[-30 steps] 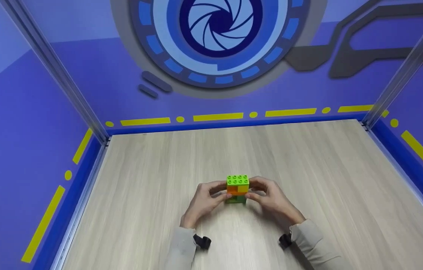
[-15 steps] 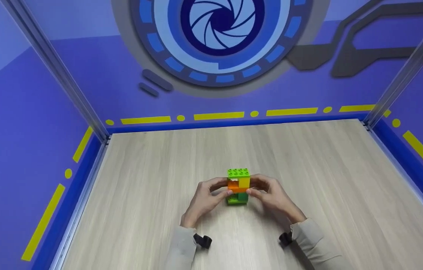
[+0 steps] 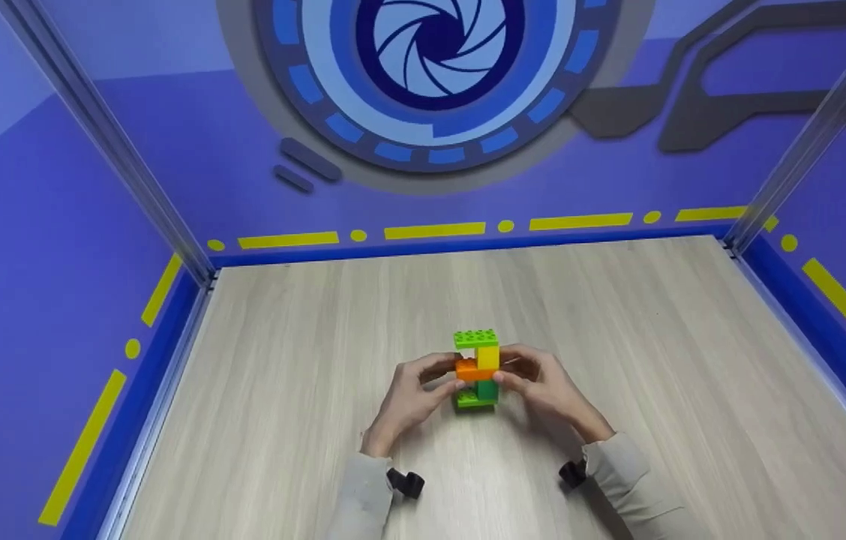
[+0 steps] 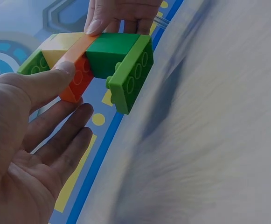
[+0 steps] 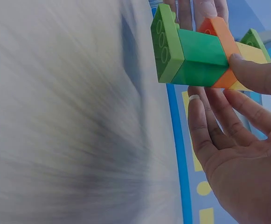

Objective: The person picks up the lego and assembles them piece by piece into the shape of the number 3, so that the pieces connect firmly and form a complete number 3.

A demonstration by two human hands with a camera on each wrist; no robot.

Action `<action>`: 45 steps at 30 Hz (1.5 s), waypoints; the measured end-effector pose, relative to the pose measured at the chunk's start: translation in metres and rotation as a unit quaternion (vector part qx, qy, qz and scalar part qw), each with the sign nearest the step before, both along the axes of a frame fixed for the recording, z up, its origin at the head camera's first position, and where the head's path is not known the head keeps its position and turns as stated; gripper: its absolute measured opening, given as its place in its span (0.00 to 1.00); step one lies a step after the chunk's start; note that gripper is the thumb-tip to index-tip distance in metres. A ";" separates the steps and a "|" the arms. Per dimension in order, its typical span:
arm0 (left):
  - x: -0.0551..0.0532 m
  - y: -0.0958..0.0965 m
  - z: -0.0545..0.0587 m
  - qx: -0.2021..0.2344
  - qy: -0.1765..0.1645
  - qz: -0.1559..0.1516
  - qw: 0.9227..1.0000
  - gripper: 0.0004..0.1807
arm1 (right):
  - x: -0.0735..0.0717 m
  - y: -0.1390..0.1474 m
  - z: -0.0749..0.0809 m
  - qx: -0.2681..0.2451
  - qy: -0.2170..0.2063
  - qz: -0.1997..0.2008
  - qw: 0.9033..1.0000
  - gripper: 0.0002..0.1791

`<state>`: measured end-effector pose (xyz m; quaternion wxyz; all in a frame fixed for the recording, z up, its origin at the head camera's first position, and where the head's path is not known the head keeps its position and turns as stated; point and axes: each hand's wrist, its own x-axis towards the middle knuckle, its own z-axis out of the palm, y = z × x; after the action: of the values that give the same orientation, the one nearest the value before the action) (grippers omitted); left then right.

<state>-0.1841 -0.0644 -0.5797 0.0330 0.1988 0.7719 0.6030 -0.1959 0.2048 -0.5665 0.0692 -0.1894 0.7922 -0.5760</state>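
Between both hands is a stack of toy building bricks (image 3: 478, 370), held off the table. Its top and bottom are light green plates, with an orange brick (image 3: 474, 369) across the middle. On its right side, a yellow brick (image 3: 488, 357) sits above the orange one and a dark green brick (image 3: 487, 389) below it. My left hand (image 3: 414, 397) pinches the orange brick's left end between thumb and fingers. My right hand (image 3: 549, 386) grips the other end, its thumb on the orange brick (image 5: 220, 37) in the right wrist view. The bottom plate's hollow underside (image 4: 134, 77) shows in the left wrist view.
A pale wood table (image 3: 303, 330) lies under the hands. Blue-purple printed panels (image 3: 190, 150) with metal corner posts (image 3: 104, 135) stand along its back and sides. A black strap (image 3: 406, 484) is on the left wrist, another (image 3: 571, 475) on the right.
The brick stack has tilted, its top going up and away, so its front face and the gaps between bricks show more. Both hands keep their hold and nearly the same place.
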 end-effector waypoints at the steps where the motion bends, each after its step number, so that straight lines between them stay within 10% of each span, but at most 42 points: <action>1: 0.000 0.000 0.000 0.003 0.002 0.001 1.000 0.23 | 0.000 0.000 0.001 0.000 0.000 -0.001 1.000 0.21; 45: -0.037 0.010 0.008 -0.053 0.070 0.036 0.995 0.18 | -0.021 -0.013 0.002 0.023 -0.002 -0.081 0.996 0.24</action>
<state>-0.2213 -0.0548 -0.5713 -0.0324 0.2104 0.8101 0.5463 -0.2168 0.1919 -0.5641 0.0282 -0.1220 0.8177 -0.5618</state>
